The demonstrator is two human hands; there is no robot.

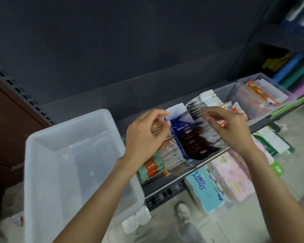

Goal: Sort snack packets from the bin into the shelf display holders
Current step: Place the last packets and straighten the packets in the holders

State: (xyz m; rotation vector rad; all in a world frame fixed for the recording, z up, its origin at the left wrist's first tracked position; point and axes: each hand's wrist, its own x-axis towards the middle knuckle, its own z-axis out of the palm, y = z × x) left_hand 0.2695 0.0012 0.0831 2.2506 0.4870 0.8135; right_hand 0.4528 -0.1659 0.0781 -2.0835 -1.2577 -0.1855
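Translucent plastic bin [63, 155] set on the shelf at left, small red-and-white snack packet [221, 122] pinched in the right hand [230, 130], orange packet [156, 128] gripped by the left hand [144, 137], both held over clear display holders [191, 146] filled with upright packet rows

"Bounce"-like script on the blue tissue pack [204, 187].

1. Left hand [144, 135] covers most of the packet [156, 128] it pinches; print unreadable.
2. Right hand [230, 127] hides the body of its red-white packet [221, 122].
3. Bin [47, 172] cropped at the bottom edge.
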